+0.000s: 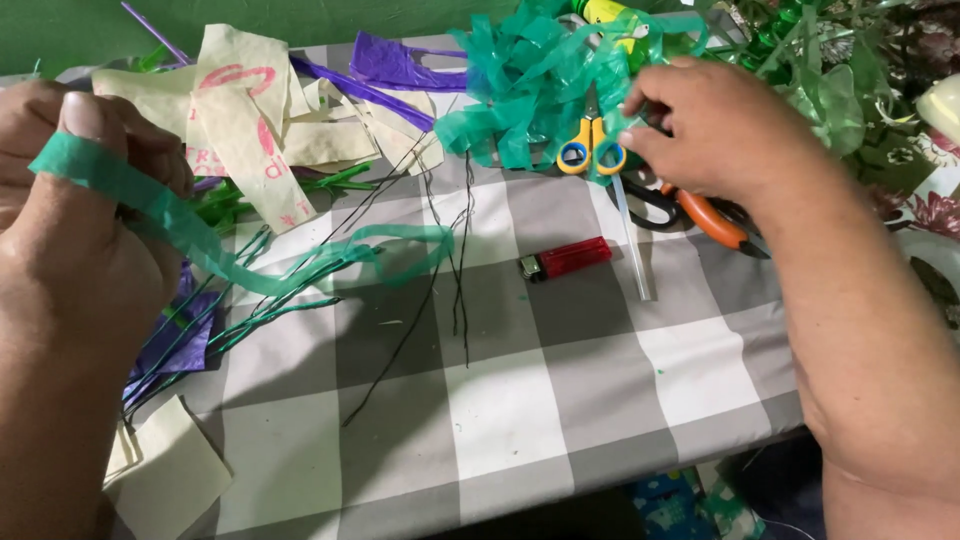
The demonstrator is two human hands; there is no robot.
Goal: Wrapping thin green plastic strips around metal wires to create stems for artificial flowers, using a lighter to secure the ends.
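Head view, counter (600, 390): a grey and white checked cloth covers it; its near edge drops out of frame at the bottom, so whatever lies below is hard to read.
Left hand (75, 200): the fingers are closed on a green plastic strip (200, 245), which wraps over the thumb and trails right across the cloth to a loop near the middle. A hard pull may stretch or snap the thin film.
Right hand (715, 125): the fingers are pinched at the edge of a heap of green plastic scraps (530, 80) at the far side. What they pinch is masked by the scraps, so I cannot tell.
Cream paper pieces (250, 120): these lie loose at the far left, with purple scraps beside them; the trailing strip could drag them about.
Scissors: 2 pairs, a yellow-handled pair (590, 150) partly buried under the scraps and an orange-handled pair (700, 215) just under the right wrist. Their blades are hidden, a risk of nicking a finger.
Thin wires (460, 280): dark strands cross the cloth, with green-wrapped ones under the strip; they may snag it.
Red lighter (567, 258): it lies near the wires and close to thin plastic, which a flame would melt.
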